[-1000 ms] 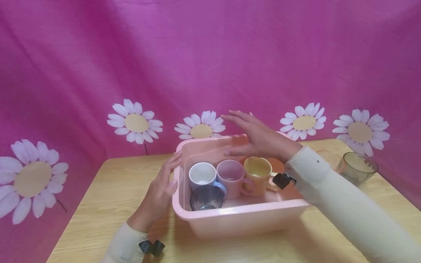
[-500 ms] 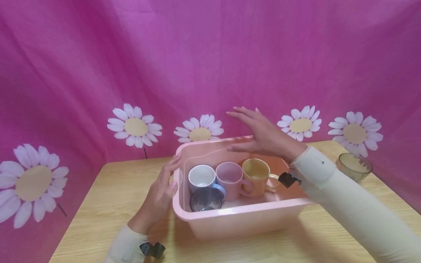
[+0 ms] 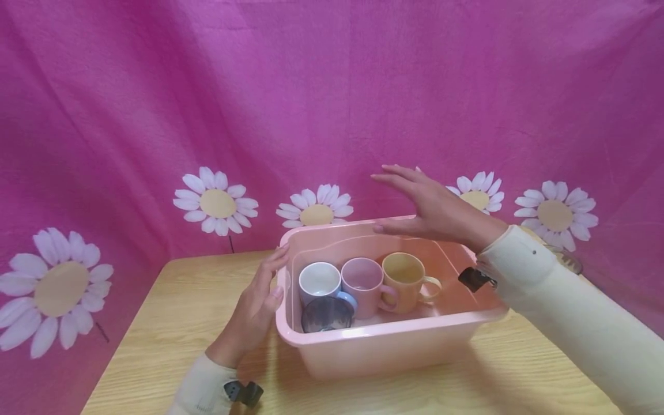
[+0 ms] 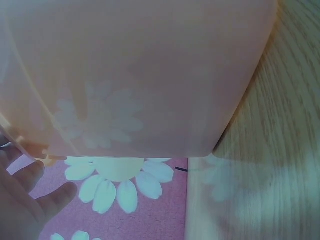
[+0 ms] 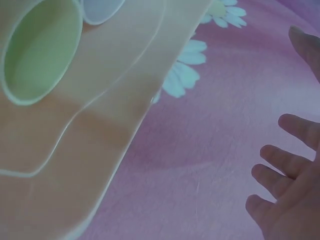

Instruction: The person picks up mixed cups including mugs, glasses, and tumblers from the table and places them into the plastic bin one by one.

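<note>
A pink plastic basin (image 3: 394, 346) stands on the table. Inside it, from left to right, are a white mug (image 3: 317, 276) with a blue handle, a pink mug (image 3: 362, 288) and a yellow mug (image 3: 404, 282). A dark clear glass bowl (image 3: 327, 315) sits in the near left corner. My left hand (image 3: 254, 308) rests its fingers against the basin's left rim. Above the far right part of the basin, my right hand (image 3: 436, 207) hovers with spread fingers, holding nothing; the right wrist view shows those fingers (image 5: 285, 160) apart from the rim.
Behind my right sleeve, a glass bowl (image 3: 568, 260) is partly hidden on the table's right side. The wooden table (image 3: 181, 300) extends left of the basin. A magenta cloth (image 3: 311, 104) with white daisies hangs behind.
My right hand has shifted right, over the basin's far rim. Its sleeve now covers more of the glass bowl on the right. My left hand stays at the rim.
</note>
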